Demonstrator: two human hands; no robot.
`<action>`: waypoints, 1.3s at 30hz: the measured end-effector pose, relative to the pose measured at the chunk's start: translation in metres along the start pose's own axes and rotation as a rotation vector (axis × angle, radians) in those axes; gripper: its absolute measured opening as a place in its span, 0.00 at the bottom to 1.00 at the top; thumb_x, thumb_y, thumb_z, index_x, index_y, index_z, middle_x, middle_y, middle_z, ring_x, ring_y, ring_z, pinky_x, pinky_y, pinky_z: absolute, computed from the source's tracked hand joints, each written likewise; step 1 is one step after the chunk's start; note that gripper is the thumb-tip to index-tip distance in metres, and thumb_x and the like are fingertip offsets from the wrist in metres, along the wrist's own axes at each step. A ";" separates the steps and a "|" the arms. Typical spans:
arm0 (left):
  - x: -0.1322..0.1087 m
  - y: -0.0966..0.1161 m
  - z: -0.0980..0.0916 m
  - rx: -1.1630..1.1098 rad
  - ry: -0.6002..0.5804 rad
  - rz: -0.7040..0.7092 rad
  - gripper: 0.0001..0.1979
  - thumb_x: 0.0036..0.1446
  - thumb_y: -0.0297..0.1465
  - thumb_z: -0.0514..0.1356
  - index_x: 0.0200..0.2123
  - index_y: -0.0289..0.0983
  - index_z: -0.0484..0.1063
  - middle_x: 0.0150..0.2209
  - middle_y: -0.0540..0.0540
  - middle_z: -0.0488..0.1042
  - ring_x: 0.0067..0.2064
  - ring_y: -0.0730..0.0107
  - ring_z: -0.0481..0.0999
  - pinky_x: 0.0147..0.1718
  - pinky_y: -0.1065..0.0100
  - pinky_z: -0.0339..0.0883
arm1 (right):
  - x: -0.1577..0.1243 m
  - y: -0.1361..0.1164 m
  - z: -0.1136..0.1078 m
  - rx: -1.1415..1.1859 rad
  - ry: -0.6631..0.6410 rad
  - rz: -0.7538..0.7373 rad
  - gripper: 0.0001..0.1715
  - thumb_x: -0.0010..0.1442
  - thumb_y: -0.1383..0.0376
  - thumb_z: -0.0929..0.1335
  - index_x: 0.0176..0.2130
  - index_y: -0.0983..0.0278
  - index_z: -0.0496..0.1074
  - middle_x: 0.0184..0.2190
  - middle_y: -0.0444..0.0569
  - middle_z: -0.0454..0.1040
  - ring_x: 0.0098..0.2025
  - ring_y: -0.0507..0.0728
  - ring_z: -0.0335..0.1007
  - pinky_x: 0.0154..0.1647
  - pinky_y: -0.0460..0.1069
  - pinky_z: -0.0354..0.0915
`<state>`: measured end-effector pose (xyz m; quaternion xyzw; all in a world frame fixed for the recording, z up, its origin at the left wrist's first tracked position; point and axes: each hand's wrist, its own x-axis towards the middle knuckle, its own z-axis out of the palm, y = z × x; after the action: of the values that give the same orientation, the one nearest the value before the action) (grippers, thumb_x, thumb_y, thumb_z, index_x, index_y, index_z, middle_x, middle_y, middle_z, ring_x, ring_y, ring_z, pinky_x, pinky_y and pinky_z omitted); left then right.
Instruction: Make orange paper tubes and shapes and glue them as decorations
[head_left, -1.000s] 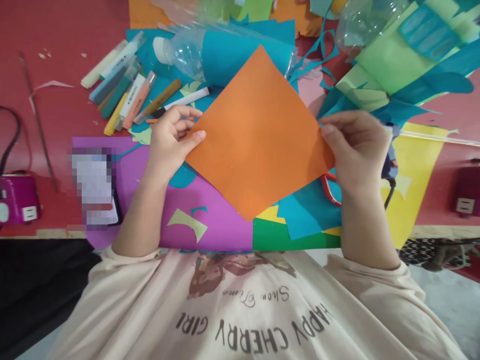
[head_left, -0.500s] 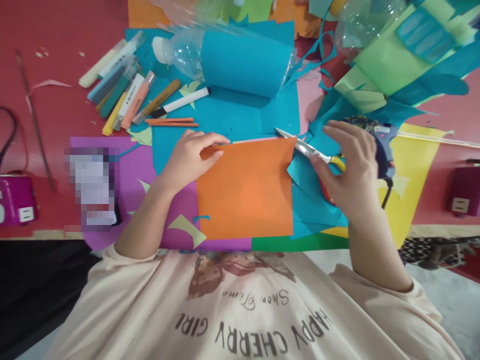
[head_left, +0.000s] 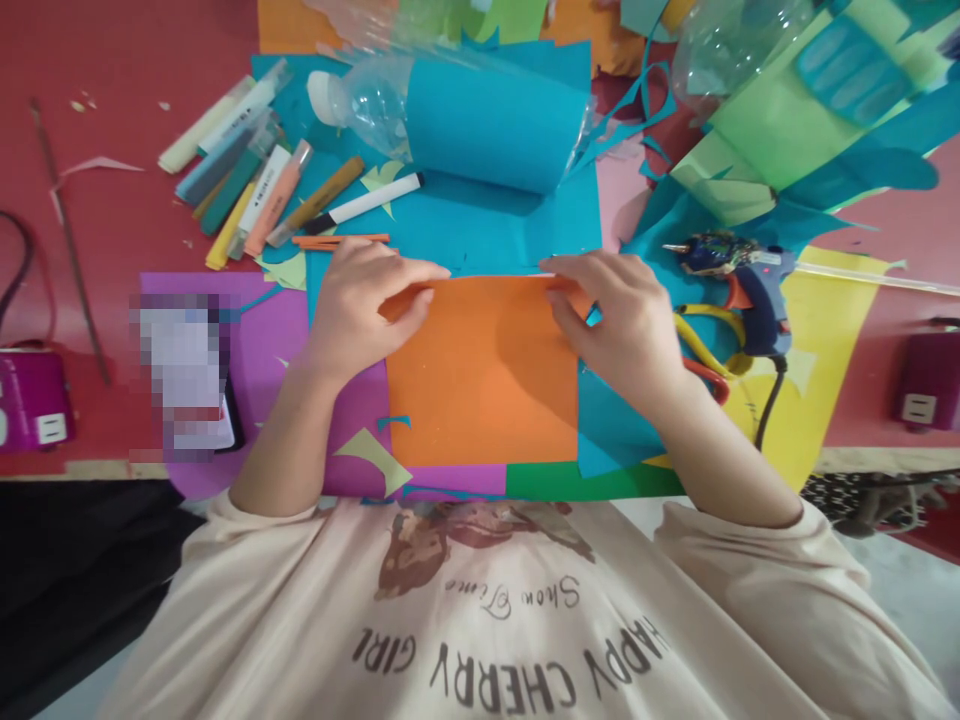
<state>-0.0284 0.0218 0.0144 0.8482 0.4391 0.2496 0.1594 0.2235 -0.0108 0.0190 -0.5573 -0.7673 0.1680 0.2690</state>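
Note:
An orange paper square [head_left: 484,385] lies flat on the table in front of me, over purple, green and blue sheets. My left hand [head_left: 360,305] pinches its far left corner, fingers closed on the edge. At the far right corner my right hand [head_left: 619,320] does the same, fingers curled onto the paper's top edge. Scissors with yellow and red handles [head_left: 701,350] lie just right of my right hand, partly under it.
A blue glue gun [head_left: 739,275] rests right of the scissors with its cord running toward me. A clear bottle wrapped in blue paper [head_left: 457,115] lies behind the orange square. Several markers [head_left: 255,180] lie at far left. Green and blue paper shapes [head_left: 795,130] pile up at far right.
The orange paper went from held up as a diamond to lying flat and square. My right hand came off the scissors and now grips the paper's far right corner.

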 end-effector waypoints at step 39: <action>-0.047 0.059 0.040 0.310 -0.432 0.427 0.24 0.66 0.39 0.52 0.63 0.40 0.59 0.66 0.42 0.61 0.66 0.60 0.62 0.64 0.56 0.58 | -0.026 0.008 0.024 -0.235 -0.054 -0.159 0.24 0.64 0.68 0.60 0.58 0.61 0.67 0.55 0.56 0.72 0.59 0.65 0.66 0.62 0.67 0.58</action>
<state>0.0101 -0.0517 -0.0027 0.9684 0.2407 0.0223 0.0619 0.2208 -0.0317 -0.0103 -0.5175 -0.8306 0.0701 0.1934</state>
